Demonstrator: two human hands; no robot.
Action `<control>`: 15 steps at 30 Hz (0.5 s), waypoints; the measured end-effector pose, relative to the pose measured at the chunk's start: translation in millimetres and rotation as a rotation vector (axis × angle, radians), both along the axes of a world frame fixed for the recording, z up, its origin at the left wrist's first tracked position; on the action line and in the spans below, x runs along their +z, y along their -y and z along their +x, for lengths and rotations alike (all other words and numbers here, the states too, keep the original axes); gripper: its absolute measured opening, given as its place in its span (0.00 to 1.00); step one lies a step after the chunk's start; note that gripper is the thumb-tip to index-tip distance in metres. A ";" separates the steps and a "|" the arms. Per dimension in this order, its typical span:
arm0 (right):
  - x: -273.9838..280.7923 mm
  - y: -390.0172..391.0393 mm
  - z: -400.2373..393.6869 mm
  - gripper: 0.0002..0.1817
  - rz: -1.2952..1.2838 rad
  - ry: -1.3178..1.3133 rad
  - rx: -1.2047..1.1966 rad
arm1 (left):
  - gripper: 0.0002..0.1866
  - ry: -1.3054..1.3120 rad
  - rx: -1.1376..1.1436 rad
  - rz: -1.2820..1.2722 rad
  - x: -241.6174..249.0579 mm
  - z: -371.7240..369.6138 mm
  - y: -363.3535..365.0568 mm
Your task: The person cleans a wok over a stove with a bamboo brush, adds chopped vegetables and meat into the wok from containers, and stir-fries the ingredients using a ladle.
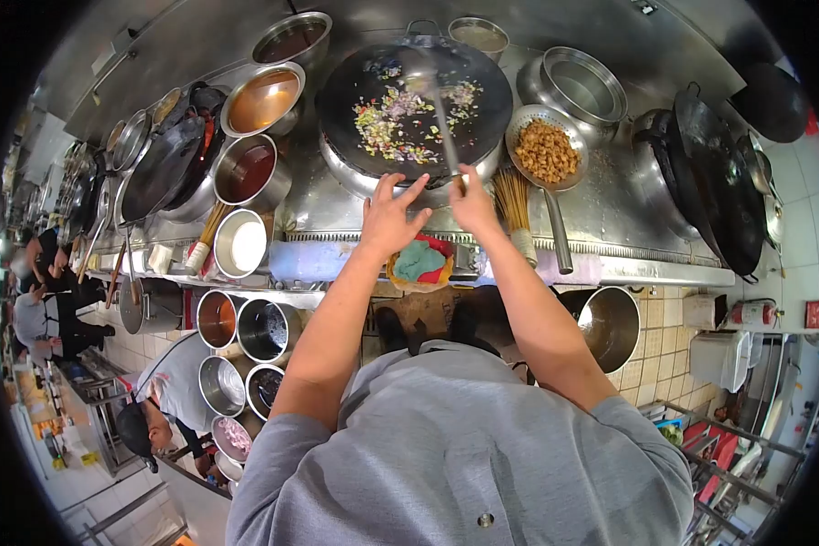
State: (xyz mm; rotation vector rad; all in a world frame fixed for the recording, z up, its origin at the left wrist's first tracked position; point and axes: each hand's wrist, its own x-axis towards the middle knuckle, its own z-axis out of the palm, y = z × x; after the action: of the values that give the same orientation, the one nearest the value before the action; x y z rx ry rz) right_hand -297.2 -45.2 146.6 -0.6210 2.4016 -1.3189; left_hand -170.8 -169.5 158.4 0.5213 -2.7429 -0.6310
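**At the wok station: two bare hands over a hot wok**

Right at the front edge of the steel counter (355, 205), a person in a grey shirt is leaning in with both arms stretched forward. Just below the wrists, a bundle of coloured cloths (420, 261) is sitting on the counter lip. The left hand (389, 218) is hovering with its fingers spread wide, gripping nothing, the fingertips just reaching the near rim of the wok (415, 105). The right hand (471, 202) is clenched around the handle of a long ladle (439, 114), and the shaft is running up and away into the pan, the bowl end blurred near the far side. Inside the wok, a scatter of chopped ingredients (400, 123), pale green, pink and white, is lying across the dark surface. Just beside the right hand, a bamboo brush (516, 207) is resting on the counter, and next to it a perforated strainer (546, 150) is holding browned chunks. Off to the left, bowls of sauce and oil are lined up, one with amber liquid (262, 100), one with dark red (246, 170). Further right, empty black woks (719, 187) are leaning in a stack. Along the far left of the room, other people (50, 291) are working at their own stations, well apart from this one.
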 end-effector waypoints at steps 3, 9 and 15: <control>19.3 -16.6 14.8 0.22 0.044 0.013 0.115 | 0.31 0.028 0.009 0.011 1.7 -0.7 0.2; 83.2 -154.5 16.6 0.27 0.512 -0.419 0.261 | 0.31 -0.057 0.007 0.042 -12.3 -0.4 1.3; 229.2 -242.8 37.2 0.29 0.468 -0.173 0.276 | 0.31 0.070 0.115 0.039 8.3 3.5 -17.5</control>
State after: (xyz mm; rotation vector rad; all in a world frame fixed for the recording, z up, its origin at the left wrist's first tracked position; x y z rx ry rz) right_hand -260.0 197.7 375.8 -0.9085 2.5170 -0.5827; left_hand -167.2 -152.1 166.7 0.7173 -2.7459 -0.6503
